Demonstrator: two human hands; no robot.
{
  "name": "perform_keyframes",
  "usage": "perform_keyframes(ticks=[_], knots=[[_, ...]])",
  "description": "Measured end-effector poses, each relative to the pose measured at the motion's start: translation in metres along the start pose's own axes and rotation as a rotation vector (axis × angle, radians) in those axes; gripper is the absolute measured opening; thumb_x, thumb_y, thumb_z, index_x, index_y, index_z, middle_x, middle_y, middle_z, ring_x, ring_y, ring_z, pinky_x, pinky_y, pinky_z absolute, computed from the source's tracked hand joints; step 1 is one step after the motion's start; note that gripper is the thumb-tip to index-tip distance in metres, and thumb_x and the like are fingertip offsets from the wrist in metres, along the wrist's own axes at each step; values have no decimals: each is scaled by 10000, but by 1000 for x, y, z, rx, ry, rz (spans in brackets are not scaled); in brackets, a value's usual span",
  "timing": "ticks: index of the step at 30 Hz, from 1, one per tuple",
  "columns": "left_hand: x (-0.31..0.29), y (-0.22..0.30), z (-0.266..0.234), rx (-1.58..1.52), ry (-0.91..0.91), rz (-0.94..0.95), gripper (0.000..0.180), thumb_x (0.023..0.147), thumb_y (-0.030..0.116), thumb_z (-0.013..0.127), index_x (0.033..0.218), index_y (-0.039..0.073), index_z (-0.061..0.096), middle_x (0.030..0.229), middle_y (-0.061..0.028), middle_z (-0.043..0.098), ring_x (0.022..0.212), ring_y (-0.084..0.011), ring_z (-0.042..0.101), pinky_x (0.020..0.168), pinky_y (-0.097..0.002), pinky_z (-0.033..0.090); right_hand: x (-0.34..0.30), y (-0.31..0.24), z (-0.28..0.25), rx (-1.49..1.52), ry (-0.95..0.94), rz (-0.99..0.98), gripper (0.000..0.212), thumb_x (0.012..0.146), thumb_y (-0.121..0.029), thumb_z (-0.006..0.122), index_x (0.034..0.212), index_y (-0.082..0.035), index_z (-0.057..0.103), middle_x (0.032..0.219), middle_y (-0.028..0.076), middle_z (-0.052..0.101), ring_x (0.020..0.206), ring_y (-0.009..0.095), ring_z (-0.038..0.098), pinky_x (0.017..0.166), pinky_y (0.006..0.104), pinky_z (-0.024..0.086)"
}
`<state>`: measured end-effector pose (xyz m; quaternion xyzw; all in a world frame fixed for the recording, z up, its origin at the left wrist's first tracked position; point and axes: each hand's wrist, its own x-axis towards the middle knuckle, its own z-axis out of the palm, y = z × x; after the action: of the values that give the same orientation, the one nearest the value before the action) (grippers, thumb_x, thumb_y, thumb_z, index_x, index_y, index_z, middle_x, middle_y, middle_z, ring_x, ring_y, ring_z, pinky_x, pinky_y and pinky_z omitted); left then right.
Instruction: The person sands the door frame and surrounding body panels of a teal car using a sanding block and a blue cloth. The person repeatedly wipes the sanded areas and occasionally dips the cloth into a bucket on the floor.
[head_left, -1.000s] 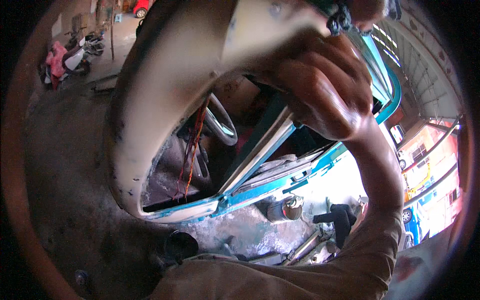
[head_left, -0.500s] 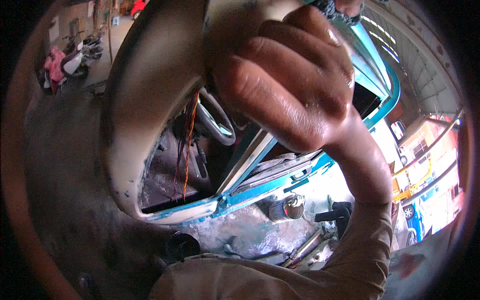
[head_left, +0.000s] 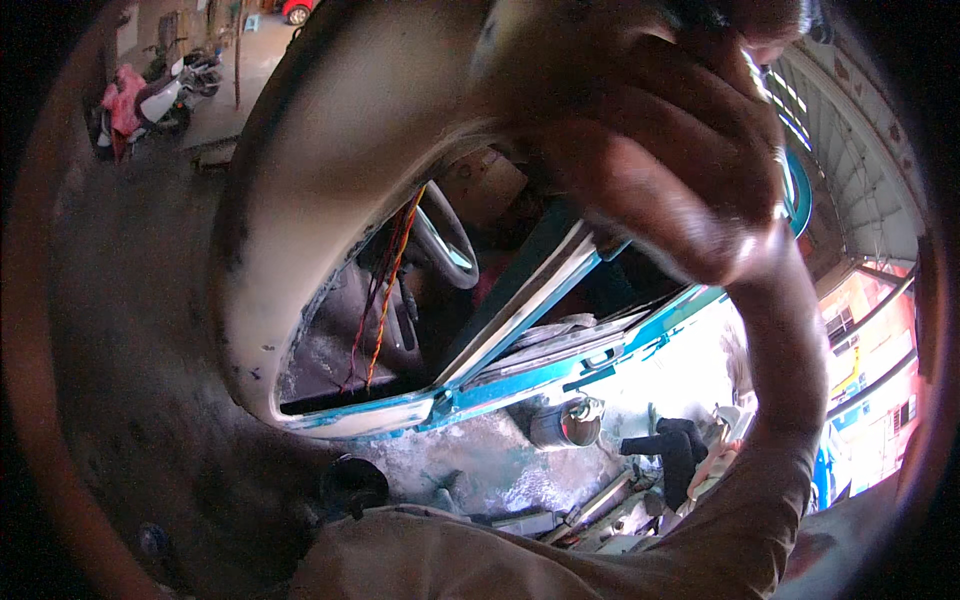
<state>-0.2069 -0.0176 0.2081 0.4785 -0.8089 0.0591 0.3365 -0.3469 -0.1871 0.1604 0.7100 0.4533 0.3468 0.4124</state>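
Note:
My right hand, wet-looking and slightly smeared by motion, is curled against the pale, filler-coloured body frame of a vehicle, above the windscreen opening. Its fingers are bent and closed; what they hold or press is hidden from me. Beside them at the top edge, a bit of skin shows next to something dark, too cut off to identify. Below the hand, orange and dark wires hang in the opening, in front of the steering wheel. My left hand does not show.
A blue-and-white door stretches to the right. On the floor stand a bucket and a dark round container, near dark cloth and scattered scraps. A motorbike stands at the far left, a red car behind.
My right hand has slid to the right along the pale frame, uncovering more of the opening. The whole view has shifted slightly too.

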Motion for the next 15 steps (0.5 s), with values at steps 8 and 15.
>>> perform_keyframes(ticks=[8,15], knots=[[-1,-4,-1,-23,5,16,497,797,247,883,1156,-40,693,941,-144,723,806,-230,707,761,-342,591,21,5,18,-27,50,-82,449,870,-117,865,1277,-19,703,1028,181,776,1003,385,765,872,530,641],[-5,-5,-3,-27,4,18,498,795,253,884,1152,-38,694,938,-142,721,805,-230,706,758,-343,590,5,1,-14,-65,-148,-83,539,900,-140,842,1382,-15,636,1090,241,766,1014,363,762,810,497,636]])
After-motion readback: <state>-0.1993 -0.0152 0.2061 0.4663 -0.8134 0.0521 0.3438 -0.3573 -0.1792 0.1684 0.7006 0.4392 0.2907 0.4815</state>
